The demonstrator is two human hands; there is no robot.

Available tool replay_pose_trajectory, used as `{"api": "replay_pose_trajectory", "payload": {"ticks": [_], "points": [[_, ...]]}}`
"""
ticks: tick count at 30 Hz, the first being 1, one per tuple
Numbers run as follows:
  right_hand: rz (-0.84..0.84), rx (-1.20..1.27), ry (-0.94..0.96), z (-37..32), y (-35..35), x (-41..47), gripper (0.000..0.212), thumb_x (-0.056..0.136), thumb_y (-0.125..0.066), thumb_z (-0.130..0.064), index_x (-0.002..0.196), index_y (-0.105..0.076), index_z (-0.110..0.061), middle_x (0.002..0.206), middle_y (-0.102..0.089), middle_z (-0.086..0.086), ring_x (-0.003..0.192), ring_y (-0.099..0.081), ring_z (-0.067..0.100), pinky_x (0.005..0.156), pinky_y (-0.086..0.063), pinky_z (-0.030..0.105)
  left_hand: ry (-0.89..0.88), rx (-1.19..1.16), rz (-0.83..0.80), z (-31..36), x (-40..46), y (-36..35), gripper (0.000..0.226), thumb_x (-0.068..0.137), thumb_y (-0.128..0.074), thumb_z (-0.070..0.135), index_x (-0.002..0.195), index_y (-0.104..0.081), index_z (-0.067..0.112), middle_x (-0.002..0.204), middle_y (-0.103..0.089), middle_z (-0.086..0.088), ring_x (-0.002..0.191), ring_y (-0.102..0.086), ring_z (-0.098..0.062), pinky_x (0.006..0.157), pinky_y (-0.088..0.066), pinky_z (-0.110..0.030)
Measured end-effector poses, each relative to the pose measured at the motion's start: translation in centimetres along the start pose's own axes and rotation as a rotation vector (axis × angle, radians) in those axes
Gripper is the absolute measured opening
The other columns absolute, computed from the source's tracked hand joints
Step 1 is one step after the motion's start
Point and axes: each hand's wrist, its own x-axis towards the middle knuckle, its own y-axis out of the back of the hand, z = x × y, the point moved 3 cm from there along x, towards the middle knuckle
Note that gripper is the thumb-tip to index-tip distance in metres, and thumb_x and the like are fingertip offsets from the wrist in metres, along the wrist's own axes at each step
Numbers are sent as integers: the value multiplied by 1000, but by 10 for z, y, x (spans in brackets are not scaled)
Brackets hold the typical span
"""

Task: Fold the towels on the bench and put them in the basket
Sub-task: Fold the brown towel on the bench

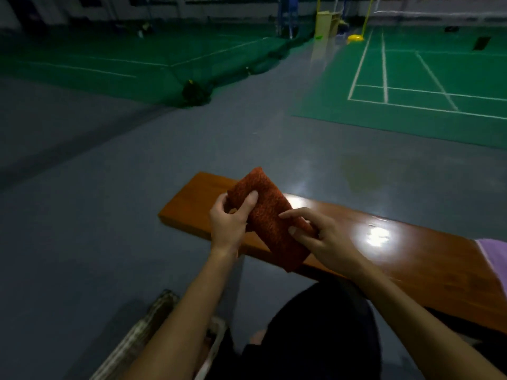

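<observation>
Hands (229,218) (326,237) pinching folded orange towel (267,215) above bench (397,250)

You've got nothing to read here. No lettering, label, brand or number shows anywhere in your view; the far end is too dim.

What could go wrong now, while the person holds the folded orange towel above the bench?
1. Only fingertips of the left hand and right hand pinch the orange towel, so the fold may open or the towel may slip.
2. The basket sits low beside the left arm, partly hidden; the towel may miss it and land on the floor.
3. The purple towel lies at the edge of the view on the bench and could be forgotten.
</observation>
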Motion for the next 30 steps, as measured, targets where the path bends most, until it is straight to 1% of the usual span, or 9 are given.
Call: {"api": "replay_pose_trajectory", "payload": {"ticks": [2,5,7,12,16,19,24,27,30], "points": [[-142,-33,-11,2,-40,9,35,97,-70,-14,123,-69,-38,106,-73,-10,82,-70,13,72,-58,32,-3,48,76,-8,-2,48,35,84,-88,32,106,-71,11,103,-78,-10,92,-75,-22,79,-62,-43],[-348,-110,0,4,-99,19,38,98,-70,-24,126,-63,-49,117,-70,-11,95,-71,14,82,-61,44,62,140,137,-31,-6,120,39,83,-88,39,108,-69,17,104,-77,-5,93,-76,-22,77,-65,-53],[-481,-162,1,3,-138,23,40,99,-68,-26,127,-59,-53,122,-66,-16,99,-68,7,83,-60,40,110,165,185,-47,-12,164,39,83,-88,41,107,-69,18,105,-76,-6,93,-76,-22,72,-65,-55],[-758,-220,-11,12,-231,23,44,98,-72,-23,133,-57,-44,131,-61,-14,109,-63,10,90,-54,37,235,199,340,-90,-39,258,38,82,-89,36,108,-72,13,101,-79,-5,89,-77,-18,70,-62,-34],[-915,-279,-18,34,-294,16,49,94,-72,-21,136,-56,-42,135,-61,-8,112,-62,16,96,-52,43,384,160,451,-138,-63,313,47,76,-94,37,109,-72,12,100,-80,-6,91,-78,-26,78,-65,-49],[-1023,-330,-34,54,-332,8,51,94,-72,-19,138,-55,-38,128,-62,0,104,-62,22,88,-52,44,447,144,516,-168,-79,340,49,74,-94,37,110,-73,10,99,-80,-7,91,-78,-28,78,-65,-46],[-1133,-363,-94,87,-381,-7,55,90,-74,-16,139,-56,-35,121,-62,3,100,-62,24,79,-51,33,519,47,584,-213,-105,366,57,72,-96,39,118,-74,14,110,-79,-5,101,-76,-26,83,-64,-44],[-1165,-337,-167,108,-406,-22,56,89,-72,-10,138,-58,-34,118,-60,-2,94,-62,17,65,-44,15,580,4,655,-247,-127,380,66,69,-96,47,124,-73,19,113,-79,-4,103,-76,-27,88,-63,-50],[-1210,-313,-239,126,-434,-46,62,83,-73,-6,137,-61,-33,126,-63,0,101,-64,17,76,-51,22,660,-16,746,-274,-151,397,75,68,-96,50,130,-69,17,117,-77,-5,105,-75,-27,90,-63,-49]]}}
